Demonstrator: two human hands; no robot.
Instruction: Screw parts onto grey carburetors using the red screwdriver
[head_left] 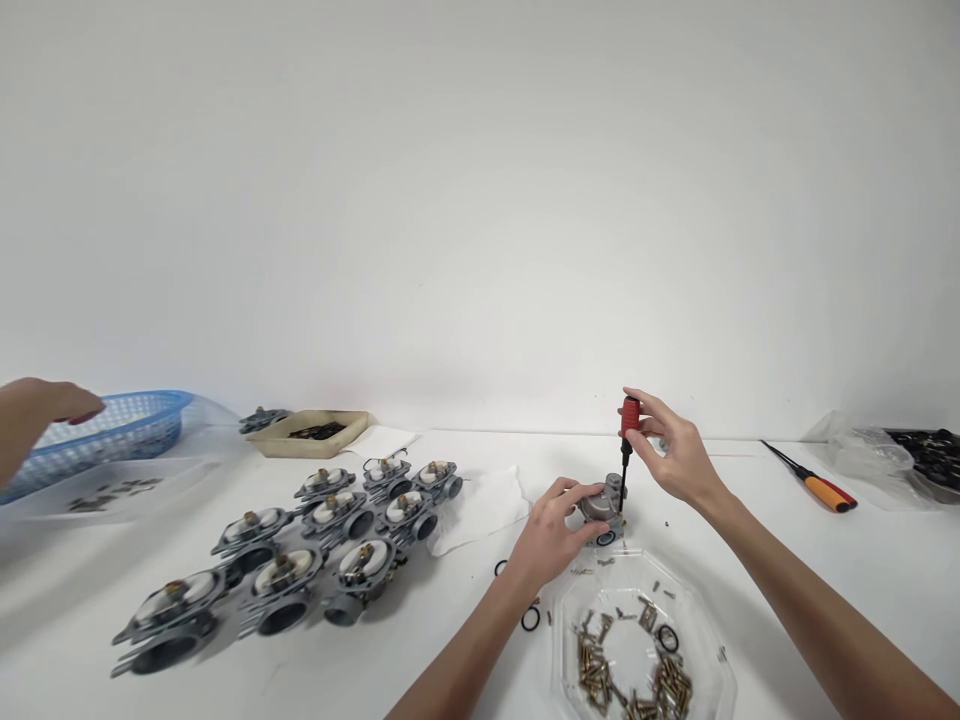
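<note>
My left hand [559, 525] is wrapped round a grey metal carburetor [598, 503] and holds it on the white table. In my right hand [670, 445] is a screwdriver [630, 420] with a red and black handle, gripped near its top. It stands upright, its dark shaft reaching down to the carburetor's right edge; the tip is too small to make out. Just in front of the carburetor lies a clear plastic tray [561, 640] with brass-coloured screws [673, 688] and a black O-ring [667, 638] in it.
Several open carburetors [365, 562] with white floats stand in rows at left. Behind them is a beige tray [352, 440]. Another person's hand [45, 405] is over a blue basket [169, 425] at far left. Orange-handled pliers [825, 492] and a plastic bag [862, 455] lie at right.
</note>
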